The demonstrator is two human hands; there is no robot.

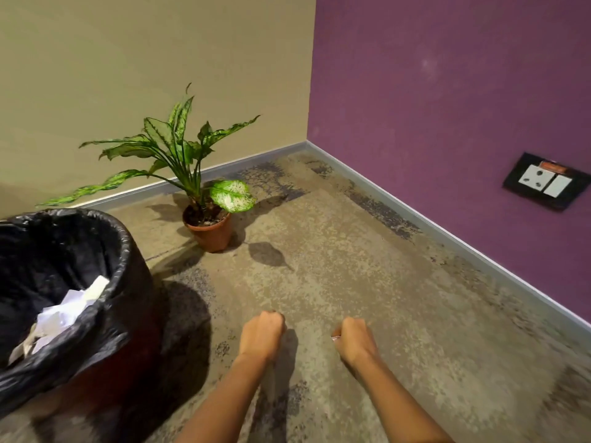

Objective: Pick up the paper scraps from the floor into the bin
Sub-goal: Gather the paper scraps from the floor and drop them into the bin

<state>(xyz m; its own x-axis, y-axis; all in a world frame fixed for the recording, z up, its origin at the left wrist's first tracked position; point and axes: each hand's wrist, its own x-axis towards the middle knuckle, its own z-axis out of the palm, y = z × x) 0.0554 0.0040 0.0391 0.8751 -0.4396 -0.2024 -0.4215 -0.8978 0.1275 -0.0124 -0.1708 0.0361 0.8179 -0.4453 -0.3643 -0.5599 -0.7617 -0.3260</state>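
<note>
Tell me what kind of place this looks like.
Most likely a corner of an indoor room, perhaps an office or home. Patterned carpet runs up to a beige wall and a purple wall carrying a low switch-and-socket plate, and a potted plant stands near a bag-lined bin.

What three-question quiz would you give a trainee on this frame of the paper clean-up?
1. True or false: paper scraps already lie inside the bin, which is lined with a black bag.
2. Multiple choice: what stands on the carpet between the bin and the corner of the room?
A. potted plant
B. folding chair
C. broom
3. Short answer: what colour is the wall that bears the socket plate?

Key: 1. true; 2. A; 3. purple
</note>
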